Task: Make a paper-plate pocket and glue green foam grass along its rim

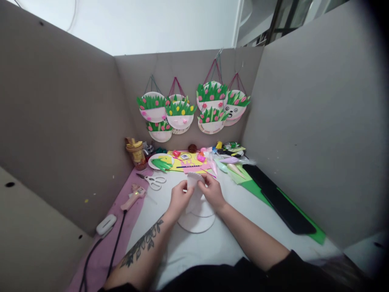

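Between both hands is a white paper plate piece (193, 181) with a ridged edge, bent or folded and held above the table. My left hand (181, 197) pinches its left side, thumb in front. On the right side my right hand (213, 192) grips it with thumb and fingers; part of the piece is hidden behind the fingers. Just below, white round paper plates (197, 224) lie overlapping on the white table cover.
White-handled scissors (154, 182), a pink glue gun (133, 198) with its cord and a white case (106, 224) lie left. A plate with green paper leaves (162, 164) and craft supplies sit behind. Decorated plate baskets (180, 121) hang on the grey partition. Black strips (279, 200) lie right.
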Action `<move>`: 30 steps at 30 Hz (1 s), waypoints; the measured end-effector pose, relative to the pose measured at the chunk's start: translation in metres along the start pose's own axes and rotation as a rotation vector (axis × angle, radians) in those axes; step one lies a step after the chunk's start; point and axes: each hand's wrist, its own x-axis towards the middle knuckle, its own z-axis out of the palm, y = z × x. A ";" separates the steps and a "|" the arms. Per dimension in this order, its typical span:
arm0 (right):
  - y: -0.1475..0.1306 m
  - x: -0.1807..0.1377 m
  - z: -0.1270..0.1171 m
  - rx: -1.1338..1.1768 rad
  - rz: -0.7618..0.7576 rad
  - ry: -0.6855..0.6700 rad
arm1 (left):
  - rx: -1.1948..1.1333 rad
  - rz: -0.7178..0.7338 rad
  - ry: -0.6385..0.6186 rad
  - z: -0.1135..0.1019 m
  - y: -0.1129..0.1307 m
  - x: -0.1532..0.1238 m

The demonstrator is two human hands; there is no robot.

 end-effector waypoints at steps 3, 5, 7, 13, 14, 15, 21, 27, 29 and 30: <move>0.002 0.001 -0.001 0.044 0.008 -0.051 | 0.040 -0.003 -0.027 -0.003 -0.004 0.003; 0.003 0.001 -0.001 0.070 0.022 -0.070 | 0.017 -0.015 0.000 -0.003 -0.003 0.002; 0.003 0.001 0.000 0.089 0.036 -0.082 | -0.014 -0.031 0.018 -0.004 0.000 0.001; 0.000 -0.002 0.000 0.032 -0.007 -0.147 | -0.043 -0.064 -0.012 -0.005 0.006 0.003; -0.001 -0.003 0.000 0.020 -0.022 -0.154 | -0.044 -0.076 -0.016 -0.006 0.006 0.004; -0.002 -0.003 0.000 0.016 -0.032 -0.153 | -0.044 -0.084 -0.014 -0.006 0.006 0.004; -0.006 -0.004 -0.002 0.017 0.010 -0.153 | -0.010 -0.089 0.071 -0.007 0.007 0.001; -0.005 -0.007 0.000 -0.098 -0.028 -0.129 | 0.005 -0.080 0.087 -0.006 0.008 0.000; -0.004 -0.008 0.000 -0.134 -0.054 -0.122 | 0.011 -0.089 0.096 -0.006 0.009 -0.001; -0.003 -0.009 0.001 -0.147 -0.067 -0.116 | 0.013 -0.091 0.101 -0.006 0.009 -0.001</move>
